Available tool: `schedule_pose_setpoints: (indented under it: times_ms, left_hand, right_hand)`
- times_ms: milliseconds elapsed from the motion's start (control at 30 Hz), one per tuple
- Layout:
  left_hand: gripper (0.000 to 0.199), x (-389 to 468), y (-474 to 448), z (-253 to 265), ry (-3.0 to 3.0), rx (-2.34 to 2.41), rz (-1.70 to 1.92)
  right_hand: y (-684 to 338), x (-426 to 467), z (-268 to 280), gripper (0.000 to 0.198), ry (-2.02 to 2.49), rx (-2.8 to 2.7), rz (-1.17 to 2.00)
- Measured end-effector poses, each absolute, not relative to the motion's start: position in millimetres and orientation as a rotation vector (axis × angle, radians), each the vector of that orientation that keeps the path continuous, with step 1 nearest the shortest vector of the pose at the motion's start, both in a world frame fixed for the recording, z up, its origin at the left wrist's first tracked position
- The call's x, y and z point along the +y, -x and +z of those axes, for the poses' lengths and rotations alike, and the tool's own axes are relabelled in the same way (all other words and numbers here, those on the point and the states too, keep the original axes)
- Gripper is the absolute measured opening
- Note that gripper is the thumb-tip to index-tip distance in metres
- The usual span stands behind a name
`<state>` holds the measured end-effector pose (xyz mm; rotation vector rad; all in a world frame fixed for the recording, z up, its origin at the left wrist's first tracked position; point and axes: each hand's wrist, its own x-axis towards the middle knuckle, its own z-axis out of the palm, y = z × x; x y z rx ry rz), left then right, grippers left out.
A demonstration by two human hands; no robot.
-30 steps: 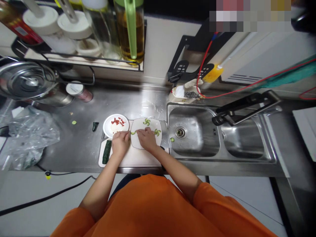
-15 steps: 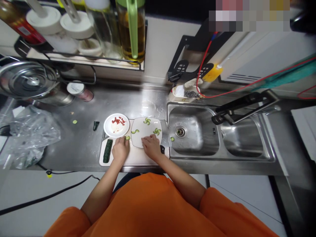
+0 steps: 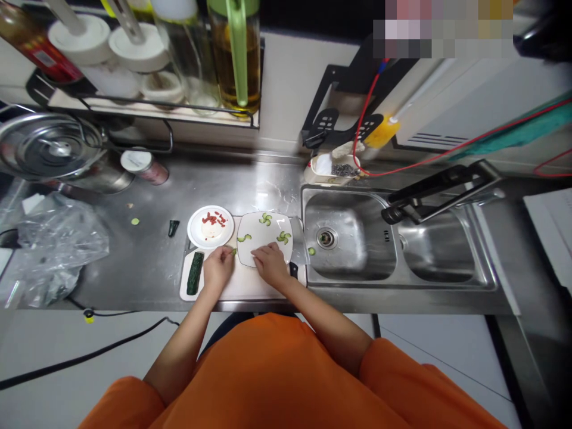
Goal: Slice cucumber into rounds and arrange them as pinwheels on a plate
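My left hand (image 3: 217,268) is over the cutting board (image 3: 241,289), its thumb and fingers pinched on a small green cucumber slice (image 3: 233,252). My right hand (image 3: 270,262) bends over the front of the squarish white plate (image 3: 263,247), fingertips close together at its surface. Whatever lies under those fingertips is hidden. Thin cucumber slices form pinwheels (image 3: 265,220) at the plate's back and right, and a short curved row (image 3: 244,238) at its left. A dark green cucumber piece (image 3: 194,273) lies on the board left of my left hand.
A round white plate (image 3: 196,229) with red bits touches the board's back left. A knife (image 3: 300,241) lies right of the squarish plate, beside the sink (image 3: 353,268). A cucumber end (image 3: 173,227), a plastic bag (image 3: 67,232) and a lidded can (image 3: 145,166) are left.
My left hand has turned slightly and drawn the cucumber slice up in its fingertips, near the plate's left edge. My right hand has shifted slightly left over the plate.
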<state>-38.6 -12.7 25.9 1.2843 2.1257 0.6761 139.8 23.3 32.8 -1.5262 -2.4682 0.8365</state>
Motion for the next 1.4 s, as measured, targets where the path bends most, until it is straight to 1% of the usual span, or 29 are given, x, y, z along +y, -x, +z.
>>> schedule_pose_setpoints:
  times_ms: [167,367,500,633,700,867,933,1000,1067,1133,1267,1400]
  left_hand:
    - [0.022,-4,41,42,-1.260,1.916,0.726]
    - [0.027,7,34,49,-1.170,1.735,0.825]
    - [0.031,10,31,48,-0.835,1.741,0.882]
    - [0.037,13,25,47,-0.395,1.549,0.761]
    - [0.036,16,21,47,-0.253,1.439,0.734]
    - [0.024,24,19,46,-0.099,1.282,0.806]
    - [0.026,26,22,45,-0.122,1.288,0.834]
    - [0.033,28,25,44,-0.182,1.335,0.856]
    - [0.039,31,28,41,-0.291,1.424,0.876]
    - [0.041,34,30,38,-0.453,1.531,0.883]
    - [0.032,43,35,33,-0.852,1.741,0.795]
    - [0.022,49,38,32,-1.168,1.852,0.674]
  right_hand:
    - [-124,40,37,0.022,1.485,-2.357,0.959]
    - [-120,53,47,0.011,1.537,-2.181,1.106]
    - [-125,55,47,0.013,1.563,-1.962,1.228]
    - [-129,55,45,0.014,1.528,-1.695,1.390]
    - [-129,54,45,0.015,1.484,-1.619,1.459]
    - [-131,53,45,0.017,1.474,-1.543,1.510]
    - [-131,53,43,0.016,1.492,-1.545,1.498]
    - [-131,53,39,0.016,1.519,-1.549,1.488]
    - [-129,54,34,0.015,1.558,-1.538,1.481]
    - [-126,56,29,0.015,1.610,-1.525,1.481]
    - [-115,61,21,0.013,1.726,-1.496,1.479]
    - [-105,66,16,0.010,1.847,-1.478,1.431]
